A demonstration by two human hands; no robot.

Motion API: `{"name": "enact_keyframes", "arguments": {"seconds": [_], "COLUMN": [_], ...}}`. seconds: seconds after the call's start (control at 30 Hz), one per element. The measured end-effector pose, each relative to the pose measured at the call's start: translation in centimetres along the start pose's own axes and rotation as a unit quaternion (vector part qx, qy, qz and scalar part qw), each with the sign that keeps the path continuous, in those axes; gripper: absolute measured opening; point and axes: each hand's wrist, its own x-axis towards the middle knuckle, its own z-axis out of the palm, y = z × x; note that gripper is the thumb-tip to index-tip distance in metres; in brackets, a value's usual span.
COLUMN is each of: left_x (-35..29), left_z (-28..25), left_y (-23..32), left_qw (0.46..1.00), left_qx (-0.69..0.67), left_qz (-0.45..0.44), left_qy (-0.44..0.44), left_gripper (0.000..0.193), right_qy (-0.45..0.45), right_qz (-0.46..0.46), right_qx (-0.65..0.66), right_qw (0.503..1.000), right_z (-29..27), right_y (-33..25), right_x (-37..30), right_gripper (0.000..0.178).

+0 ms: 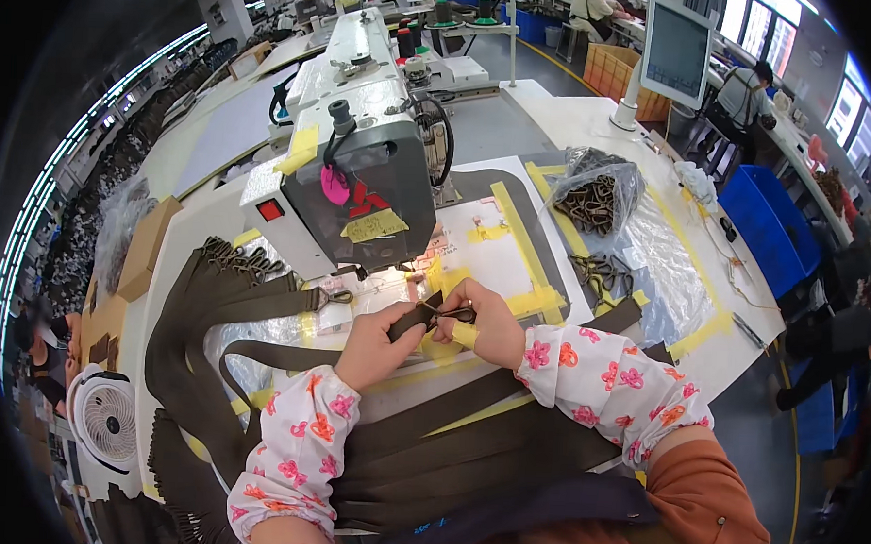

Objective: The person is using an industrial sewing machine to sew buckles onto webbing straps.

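Just in front of the sewing machine (362, 172), my two hands meet at the end of a dark olive webbing strap (411, 320). My left hand (374, 345) pinches the strap between thumb and fingers. In my right hand (491, 325), with yellow tape round one finger, is a dark metal clasp (456, 315) with a looped shape, held against the strap end. How far the strap passes through the clasp is hidden by my fingers. To the left, a bundle of straps (186, 310) has metal clasps at its ends.
More straps (427, 466) lie across the near table edge and my lap. A clear bag of metal clasps (589, 201) sits right of the machine, with loose clasps (605, 277) nearer. Thread snips (749, 331) lie at the right edge. A white fan (108, 418) stands left.
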Motion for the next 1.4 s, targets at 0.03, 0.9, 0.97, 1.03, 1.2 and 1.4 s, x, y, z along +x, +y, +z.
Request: {"name": "enact_keyframes", "arguments": {"seconds": [0.03, 0.9, 0.97, 1.03, 1.2, 1.4], "left_x": [-0.3, 0.0, -0.1, -0.5, -0.8, -0.3], "left_z": [0.5, 1.3, 1.4, 1.3, 2.4, 2.3], "left_y": [0.0, -0.7, -0.7, -0.5, 0.3, -0.4], "left_qw": [0.997, 0.942, 0.896, 0.875, 0.839, 0.939], "left_qx": [0.054, 0.252, 0.389, 0.428, 0.478, 0.270], "left_qz": [0.032, 0.209, 0.215, 0.226, 0.260, 0.184], "left_qy": [0.044, 0.066, 0.011, 0.004, 0.013, 0.105], "left_gripper": [0.020, 0.021, 0.031, 0.036, 0.038, 0.020], "right_qy": [-0.012, -0.053, 0.014, 0.014, 0.039, -0.005], "right_qz": [0.081, 0.238, 0.286, 0.294, 0.257, 0.123], "right_qx": [0.082, 0.084, 0.093, 0.113, 0.161, -0.019], "right_qw": [0.993, 0.966, 0.954, 0.949, 0.952, 0.992], "right_z": [0.4, 0.8, 1.0, 1.2, 1.0, 1.0], "right_y": [-0.4, 1.0, 1.2, 1.1, 1.9, 0.7], "right_x": [0.1, 0.0, 0.1, 0.1, -0.3, 0.3], "right_gripper": [0.024, 0.024, 0.019, 0.019, 0.025, 0.032]}}
